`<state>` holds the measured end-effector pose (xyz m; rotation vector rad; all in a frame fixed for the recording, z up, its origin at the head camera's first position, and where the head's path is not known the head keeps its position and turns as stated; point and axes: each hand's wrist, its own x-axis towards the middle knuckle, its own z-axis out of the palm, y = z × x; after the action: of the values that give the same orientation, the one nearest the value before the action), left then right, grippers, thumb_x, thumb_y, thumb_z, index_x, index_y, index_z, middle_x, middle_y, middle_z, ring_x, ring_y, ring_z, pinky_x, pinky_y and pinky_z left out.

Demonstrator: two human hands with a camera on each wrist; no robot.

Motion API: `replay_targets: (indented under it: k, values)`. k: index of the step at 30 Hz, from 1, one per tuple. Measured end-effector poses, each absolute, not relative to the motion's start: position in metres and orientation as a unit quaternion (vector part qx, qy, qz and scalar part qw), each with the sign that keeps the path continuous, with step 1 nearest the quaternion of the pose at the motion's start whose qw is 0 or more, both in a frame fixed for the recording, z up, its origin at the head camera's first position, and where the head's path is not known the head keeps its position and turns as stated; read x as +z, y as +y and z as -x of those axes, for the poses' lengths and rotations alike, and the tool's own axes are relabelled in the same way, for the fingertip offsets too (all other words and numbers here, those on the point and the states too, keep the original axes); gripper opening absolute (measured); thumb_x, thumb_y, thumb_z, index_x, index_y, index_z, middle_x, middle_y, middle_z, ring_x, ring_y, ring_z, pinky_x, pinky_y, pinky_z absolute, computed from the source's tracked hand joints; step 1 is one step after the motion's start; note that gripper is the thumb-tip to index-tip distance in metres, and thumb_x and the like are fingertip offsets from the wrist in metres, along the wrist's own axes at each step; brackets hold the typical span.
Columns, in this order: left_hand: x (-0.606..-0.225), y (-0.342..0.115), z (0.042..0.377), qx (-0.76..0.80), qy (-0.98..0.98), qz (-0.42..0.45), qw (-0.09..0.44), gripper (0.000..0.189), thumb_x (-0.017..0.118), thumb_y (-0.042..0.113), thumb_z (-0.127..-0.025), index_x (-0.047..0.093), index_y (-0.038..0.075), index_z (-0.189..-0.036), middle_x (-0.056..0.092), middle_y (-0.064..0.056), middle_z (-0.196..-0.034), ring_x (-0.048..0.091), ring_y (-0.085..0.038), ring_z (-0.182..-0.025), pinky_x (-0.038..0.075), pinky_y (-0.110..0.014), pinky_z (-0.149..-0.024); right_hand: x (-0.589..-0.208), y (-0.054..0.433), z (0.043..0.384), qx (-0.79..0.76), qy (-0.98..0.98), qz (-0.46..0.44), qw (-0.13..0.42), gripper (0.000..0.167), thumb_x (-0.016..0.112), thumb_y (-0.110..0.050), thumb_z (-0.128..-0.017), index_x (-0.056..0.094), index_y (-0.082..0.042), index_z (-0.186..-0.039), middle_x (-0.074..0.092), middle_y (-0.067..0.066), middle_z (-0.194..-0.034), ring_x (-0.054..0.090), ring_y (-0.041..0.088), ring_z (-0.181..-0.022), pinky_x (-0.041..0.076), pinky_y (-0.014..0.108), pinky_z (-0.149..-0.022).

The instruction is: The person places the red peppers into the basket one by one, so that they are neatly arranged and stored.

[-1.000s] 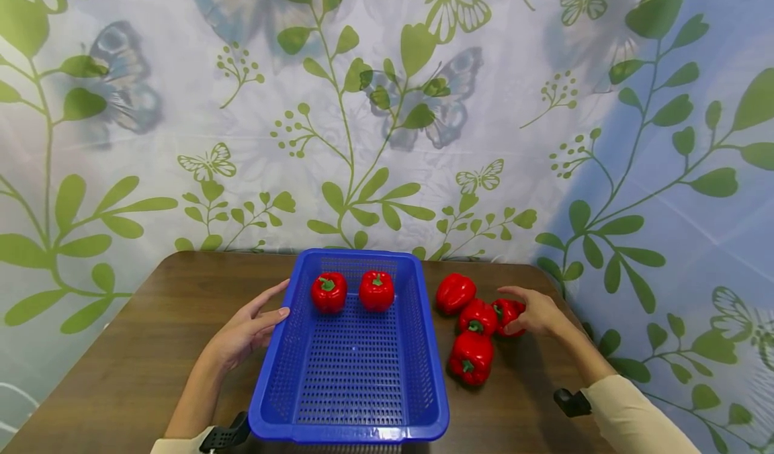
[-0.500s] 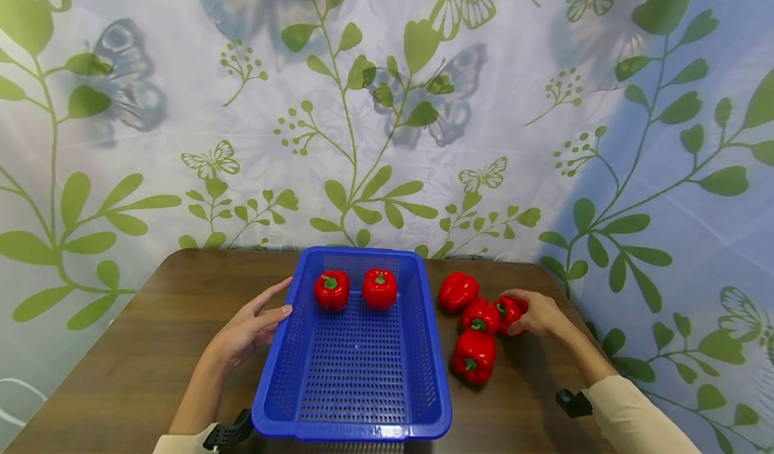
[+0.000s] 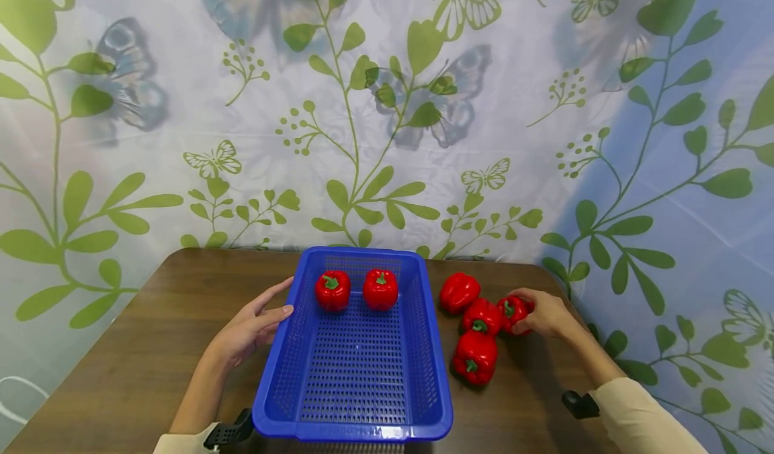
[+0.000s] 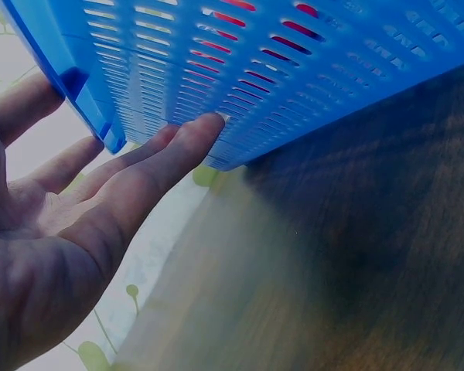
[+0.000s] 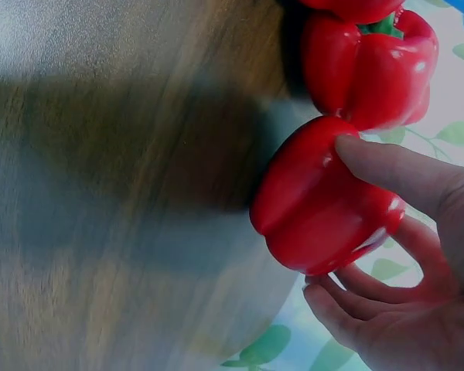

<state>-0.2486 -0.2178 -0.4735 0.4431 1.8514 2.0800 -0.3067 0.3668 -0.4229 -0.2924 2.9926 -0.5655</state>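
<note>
My right hand (image 3: pixel 544 314) grips a red bell pepper (image 5: pixel 325 205) at the right end of a small group, thumb on one side and fingers on the other. In the head view the hand covers part of that pepper, while its green stem faces left. Beside it on the table lie three more red bell peppers, the nearest one (image 3: pixel 482 316) close against it. My left hand (image 3: pixel 246 330) rests against the left side of a blue plastic basket (image 3: pixel 353 430). Its fingers are extended, touching the rim and slotted wall (image 4: pixel 240 85). Two red bell peppers stand upright inside the basket's far end.
The brown wooden table (image 3: pixel 181 320) carries everything. A patterned cloth (image 3: pixel 387 105) with leaves and butterflies hangs right behind the table's far edge. The basket's right wall stands between the loose peppers and the two inside.
The gripped pepper has shifted slightly right and turned, so more of its stem shows in the head view. My left hand and the basket stay put; the view has drifted a little.
</note>
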Motion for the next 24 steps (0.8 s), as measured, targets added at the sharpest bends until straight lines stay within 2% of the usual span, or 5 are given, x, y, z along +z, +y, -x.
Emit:
replay_targets:
  k: [8, 16, 24]
  values:
    - [-0.473, -0.218, 0.249, 0.729, 0.648, -0.153, 0.159, 0.066, 0.049, 0.015, -0.107, 0.015, 0.019, -0.164, 0.061, -0.028, -0.136, 0.066, -0.042, -0.12, 0.059, -0.048, -0.093, -0.411, 0.37, 0.307, -0.178, 0.979, 0.097, 0.024, 0.066, 0.089, -0.024, -0.069, 0.063, -0.004, -0.127, 0.071, 0.023, -0.109, 0.065, 0.034, -0.093, 0.053, 0.044, -0.072]
    - [-0.475, -0.217, 0.247, 0.731, 0.647, -0.149, 0.157, 0.066, 0.05, 0.015, -0.107, 0.016, 0.019, -0.164, 0.062, -0.03, -0.135, 0.066, -0.042, -0.119, 0.059, -0.048, -0.092, -0.395, 0.37, 0.301, -0.192, 0.976, 0.098, 0.017, 0.066, 0.086, -0.024, -0.073, 0.061, -0.001, -0.129, 0.07, 0.024, -0.105, 0.065, 0.032, -0.09, 0.054, 0.039, -0.068]
    - [-0.478, -0.218, 0.246, 0.73, 0.648, -0.154, 0.154, 0.067, 0.05, 0.015, -0.107, 0.014, 0.018, -0.164, 0.063, -0.028, -0.134, 0.067, -0.041, -0.118, 0.059, -0.047, -0.092, -0.378, 0.359, 0.299, -0.203, 0.974, 0.102, 0.011, 0.068, 0.085, -0.027, -0.077, 0.058, 0.0, -0.134, 0.066, 0.03, -0.113, 0.063, 0.039, -0.097, 0.057, 0.045, -0.07]
